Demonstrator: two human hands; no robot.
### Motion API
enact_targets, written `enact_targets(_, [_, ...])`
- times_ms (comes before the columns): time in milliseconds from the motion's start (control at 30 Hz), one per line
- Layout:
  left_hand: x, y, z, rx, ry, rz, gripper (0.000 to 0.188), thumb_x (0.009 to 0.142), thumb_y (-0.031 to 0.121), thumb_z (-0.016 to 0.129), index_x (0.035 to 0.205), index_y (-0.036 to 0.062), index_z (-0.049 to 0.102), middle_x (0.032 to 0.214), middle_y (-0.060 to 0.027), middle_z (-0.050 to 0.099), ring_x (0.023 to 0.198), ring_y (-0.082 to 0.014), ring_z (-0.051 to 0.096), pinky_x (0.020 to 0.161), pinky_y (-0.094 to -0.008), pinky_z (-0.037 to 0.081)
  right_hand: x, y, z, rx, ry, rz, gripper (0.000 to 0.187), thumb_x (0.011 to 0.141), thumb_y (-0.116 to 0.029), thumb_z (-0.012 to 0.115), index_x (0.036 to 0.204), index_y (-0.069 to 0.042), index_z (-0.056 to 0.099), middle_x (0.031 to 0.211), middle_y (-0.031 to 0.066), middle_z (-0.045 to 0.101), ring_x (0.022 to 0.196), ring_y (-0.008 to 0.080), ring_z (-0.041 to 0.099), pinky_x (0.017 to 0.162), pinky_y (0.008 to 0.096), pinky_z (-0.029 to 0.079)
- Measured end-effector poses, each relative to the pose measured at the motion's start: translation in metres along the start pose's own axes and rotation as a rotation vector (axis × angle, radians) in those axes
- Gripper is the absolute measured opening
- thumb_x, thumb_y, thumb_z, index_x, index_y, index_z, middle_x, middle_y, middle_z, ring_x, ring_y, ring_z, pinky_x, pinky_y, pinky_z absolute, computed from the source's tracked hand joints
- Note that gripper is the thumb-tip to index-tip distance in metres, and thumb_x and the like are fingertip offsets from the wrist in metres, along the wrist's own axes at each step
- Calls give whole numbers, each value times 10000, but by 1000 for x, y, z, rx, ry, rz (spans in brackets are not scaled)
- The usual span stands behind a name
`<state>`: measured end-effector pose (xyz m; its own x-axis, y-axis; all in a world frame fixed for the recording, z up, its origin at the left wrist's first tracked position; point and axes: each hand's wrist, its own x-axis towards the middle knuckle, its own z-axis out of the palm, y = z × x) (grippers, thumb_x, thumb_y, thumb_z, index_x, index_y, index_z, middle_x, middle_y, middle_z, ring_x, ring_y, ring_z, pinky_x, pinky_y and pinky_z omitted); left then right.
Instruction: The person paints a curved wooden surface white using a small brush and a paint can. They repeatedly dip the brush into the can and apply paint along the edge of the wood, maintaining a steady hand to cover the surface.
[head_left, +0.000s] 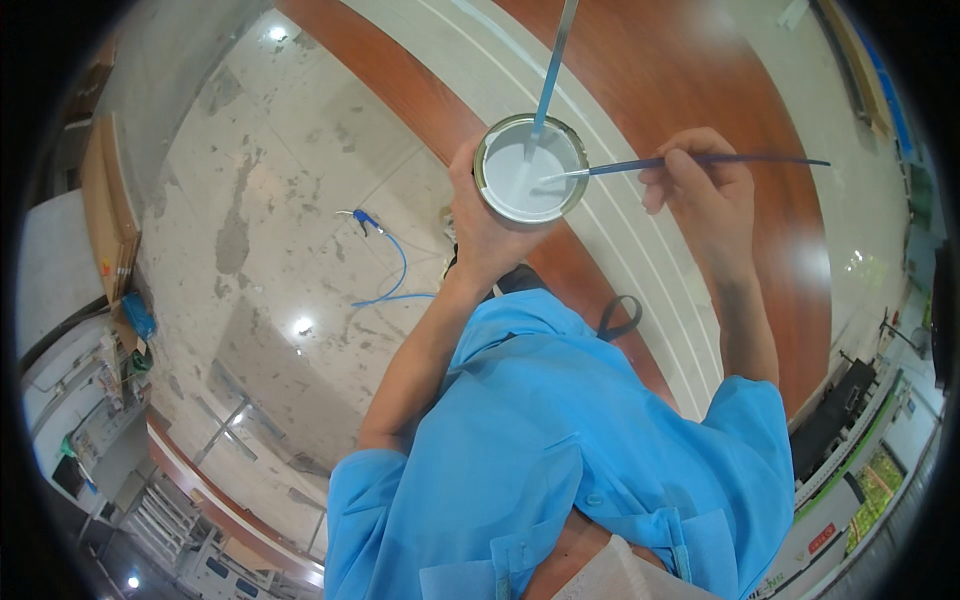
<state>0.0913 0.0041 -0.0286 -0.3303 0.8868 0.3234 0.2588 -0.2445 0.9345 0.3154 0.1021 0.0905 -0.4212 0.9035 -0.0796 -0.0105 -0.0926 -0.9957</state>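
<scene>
My left hand [495, 225] is wrapped round the side of a round metal can [484, 170], its mouth facing up. Pale grey-white paint [515, 185] lies inside the can. A flat blue-grey stick [552, 75] stands in the paint and leans against the far rim. Between the thumb and fingers of my right hand [700, 180] is a slim paintbrush [625, 166] with a dark blue handle. Its bristles reach over the can's right rim, their pale tip at the paint; whether they dip under the surface is hard to tell.
Beneath the can runs a long curved panel, reddish-brown wood [740, 90] with a whitish, lined middle band [655, 270]. A blue air blow gun [365, 218] with a blue hose lies on the stained tile floor [290, 130]. Cardboard sheets [115, 200] stand at the far left.
</scene>
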Motion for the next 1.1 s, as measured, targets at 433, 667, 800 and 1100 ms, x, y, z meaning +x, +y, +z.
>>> enact_targets(433, [11,-1,13,32,-23,21,1097,654,206,1012,1486,5,325,1407,-163,494,1321,-283,540,1109,-415,440,-4,1,-22,-41,-129,-88,168,985,18,640,1145,59,668,990,165,731,885,212,762,791,336,644])
enact_targets(667, [19,0,21,47,-10,8,1103,649,219,1014,1484,3,327,1399,-164,488,1308,-288,545,1106,-415,442,-4,-1,-29,-65,-133,-138,166,964,58,638,1119,66,694,1014,152,728,922,206,754,844,349,650])
enact_targets(800, [25,-2,25,53,-11,4,1106,636,204,1015,1480,0,329,1391,-166,488,1304,-288,547,1107,-415,442,1,2,-32,-89,-140,-167,170,956,69,642,1114,66,701,1045,149,722,947,203,746,861,357,651])
enact_targets(1100, [37,-9,32,41,-29,-28,1113,611,180,1021,1468,2,332,1387,-165,485,1301,-285,551,1105,-407,450,10,11,-39,-44,-35,-166,104,981,22,654,1074,52,692,985,163,733,867,208,749,797,355,651])
